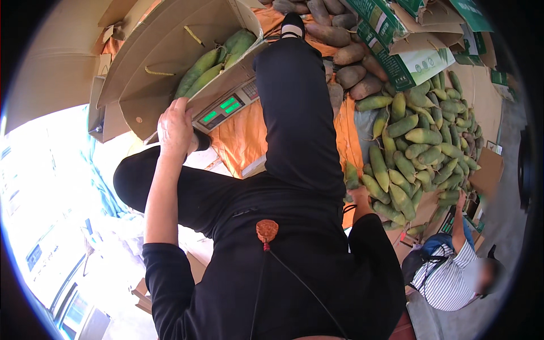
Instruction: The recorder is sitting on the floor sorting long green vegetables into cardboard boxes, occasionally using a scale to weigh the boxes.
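My left hand [174, 127] grips the edge of an open cardboard box [148, 48], its fingers bent over the flap. Several long green radishes [199, 71] lie inside the box. Beside the box, close to my left hand, a digital scale [222, 111] shows lit green displays. My right hand [359, 196] is down by my right hip, at the near edge of a large heap of green radishes [403, 164]. One green radish [351, 174] stands against its fingers and seems to be held; the fingers are partly hidden.
Dark reddish-brown roots [350, 73] are piled ahead on an orange sheet [347, 133]. Green and brown cartons [391, 48] lean above the heap. At the right, a person in a striped shirt [445, 277] reaches to the radishes. My bent legs [292, 107] lie between box and heap.
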Demonstrator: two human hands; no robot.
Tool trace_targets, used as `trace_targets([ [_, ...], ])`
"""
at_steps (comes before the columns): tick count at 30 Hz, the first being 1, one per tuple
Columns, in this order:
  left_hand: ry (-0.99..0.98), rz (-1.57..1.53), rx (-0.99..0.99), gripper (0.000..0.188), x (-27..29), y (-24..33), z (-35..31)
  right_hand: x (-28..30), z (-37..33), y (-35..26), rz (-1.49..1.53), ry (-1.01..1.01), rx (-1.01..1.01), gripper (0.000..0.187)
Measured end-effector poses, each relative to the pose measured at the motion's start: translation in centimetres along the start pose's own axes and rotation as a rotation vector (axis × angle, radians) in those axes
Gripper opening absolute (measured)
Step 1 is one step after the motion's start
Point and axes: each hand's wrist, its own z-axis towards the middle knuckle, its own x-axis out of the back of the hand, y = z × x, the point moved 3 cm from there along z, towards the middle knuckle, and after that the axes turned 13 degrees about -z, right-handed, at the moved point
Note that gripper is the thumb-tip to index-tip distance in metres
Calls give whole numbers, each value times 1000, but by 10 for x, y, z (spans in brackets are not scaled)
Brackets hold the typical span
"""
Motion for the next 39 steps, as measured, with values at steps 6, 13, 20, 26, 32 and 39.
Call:
trace_targets([
  [6,31,34,-29,20,5,-1,-4,7,-7,-16,81,49,69,75],
  [13,6,-18,-43,18,-2,6,2,23,14,7,233,-63,256,74],
  [20,1,-47,-72,20,5,3,0,158,-21,-83,511,196,604,59],
  [26,-74,-136,-31,29,20,-2,-7,313,-123,-206,689,358,968,59],
  [32,-161,-207,-66,43,51,-13,-15,411,-212,-265,279,894,1129,59],
  [39,-43,-295,105,38,102,-47,-19,390,-168,-280,277,750,1025,59],
])
